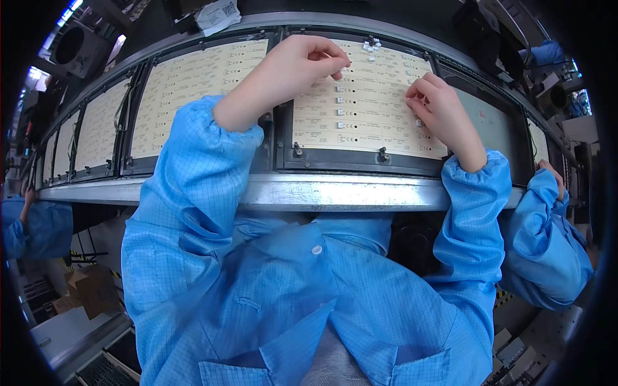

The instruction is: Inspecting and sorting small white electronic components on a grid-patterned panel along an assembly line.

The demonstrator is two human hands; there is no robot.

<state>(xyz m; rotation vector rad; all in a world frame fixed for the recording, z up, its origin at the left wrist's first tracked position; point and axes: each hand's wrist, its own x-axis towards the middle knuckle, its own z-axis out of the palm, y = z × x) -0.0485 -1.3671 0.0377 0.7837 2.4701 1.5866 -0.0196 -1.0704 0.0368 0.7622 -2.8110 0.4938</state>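
Note:
In front of me a cream printed board [315, 137] lies in a black frame [360, 159]. My left hand [309, 61] reaches over its upper left part. Thumb and forefinger pinch a small white part, probably a connector, just above the board. Below these fingertips, several small white connectors [340, 112] stand in a column on the board. My right hand [438, 106] is over the right side of the board, fingers pressed together; what they hold, if anything, is hidden. Another small white connector [419, 123] sits beneath that hand. A loose pile of white connectors [371, 45] lies at the far edge.
More framed cream boards [193, 96] line the conveyor on the left. To the right is a frame with a grey-green surface [483, 116]. A metal rail [335, 193] runs along the near side. Blue-sleeved co-workers [547, 238] are at both sides. A white packet [217, 16] lies behind.

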